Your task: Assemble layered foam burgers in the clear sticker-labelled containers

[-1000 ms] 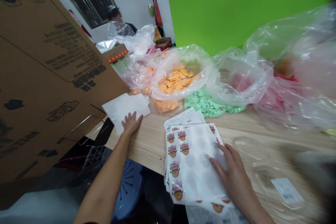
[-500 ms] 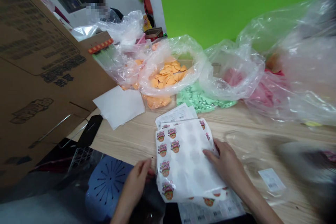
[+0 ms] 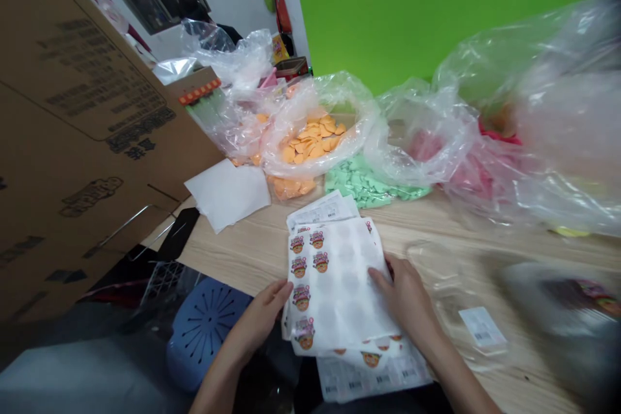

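A stack of sticker sheets [image 3: 342, 291] hangs over the front table edge, tilted towards me. Printed cartoon stickers line its left side, while the rest of the top sheet is bare backing. My left hand [image 3: 266, 312] is closed on the left edge, its thumb on top. On the right edge my right hand [image 3: 406, 294] grips the stack, thumb over the top sheet and the other fingers hidden beneath. Barcode label sheets [image 3: 373, 380] stick out under the near end, and more label sheets [image 3: 324, 210] lie beyond it.
A clear plastic container [image 3: 444, 301] with a label lies to the right. Behind are bags of orange pieces [image 3: 315, 139], green pieces [image 3: 356, 181] and pink pieces [image 3: 480, 168]. A large cardboard box [image 3: 97, 142] stands left, above a blue stool [image 3: 208, 323]. White paper [image 3: 228, 194] lies between.
My left hand has come up to the stack's left edge and taken hold of it. The right hand keeps its grip. The view has shifted slightly.
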`<move>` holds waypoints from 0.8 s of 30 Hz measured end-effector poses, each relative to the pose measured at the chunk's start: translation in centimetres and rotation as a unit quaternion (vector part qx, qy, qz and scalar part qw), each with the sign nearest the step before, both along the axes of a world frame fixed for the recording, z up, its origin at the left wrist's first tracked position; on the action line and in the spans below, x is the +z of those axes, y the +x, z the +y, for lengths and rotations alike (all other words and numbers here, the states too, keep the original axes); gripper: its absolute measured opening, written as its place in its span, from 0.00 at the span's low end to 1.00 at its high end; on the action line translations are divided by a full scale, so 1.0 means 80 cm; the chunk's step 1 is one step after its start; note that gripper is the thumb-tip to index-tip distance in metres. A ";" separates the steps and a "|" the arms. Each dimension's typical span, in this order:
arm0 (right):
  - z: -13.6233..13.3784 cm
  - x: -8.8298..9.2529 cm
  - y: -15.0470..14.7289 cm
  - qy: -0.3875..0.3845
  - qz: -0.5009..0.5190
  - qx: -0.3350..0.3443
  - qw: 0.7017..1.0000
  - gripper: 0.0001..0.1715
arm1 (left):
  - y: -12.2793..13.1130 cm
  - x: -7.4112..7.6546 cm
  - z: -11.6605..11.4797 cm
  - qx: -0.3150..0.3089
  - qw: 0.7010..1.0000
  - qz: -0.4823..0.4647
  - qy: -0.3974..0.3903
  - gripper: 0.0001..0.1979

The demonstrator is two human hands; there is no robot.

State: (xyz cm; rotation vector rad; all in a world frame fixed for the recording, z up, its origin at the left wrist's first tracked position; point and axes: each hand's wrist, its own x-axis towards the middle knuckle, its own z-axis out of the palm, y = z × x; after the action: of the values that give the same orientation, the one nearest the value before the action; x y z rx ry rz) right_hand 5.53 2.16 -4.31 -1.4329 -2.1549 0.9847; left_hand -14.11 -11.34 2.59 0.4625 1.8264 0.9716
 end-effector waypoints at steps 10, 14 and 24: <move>0.003 -0.010 0.009 -0.008 0.121 -0.056 0.991 0.16 | 0.020 -0.029 -0.004 0.039 0.978 0.201 0.033 0.22; -0.003 -0.003 0.006 -0.004 0.161 -0.059 0.985 0.14 | 0.030 -0.023 0.001 0.063 0.988 0.128 0.050 0.20; 0.046 0.073 0.061 0.118 0.291 -0.257 0.914 0.14 | 0.012 -0.029 -0.003 0.104 0.989 -0.094 0.051 0.13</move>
State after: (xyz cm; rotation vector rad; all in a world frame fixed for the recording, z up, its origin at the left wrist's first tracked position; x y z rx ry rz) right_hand 10.39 5.81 1.52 -1.2778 -1.3201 0.7834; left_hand -13.12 -11.62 0.26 0.2363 1.6827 1.2137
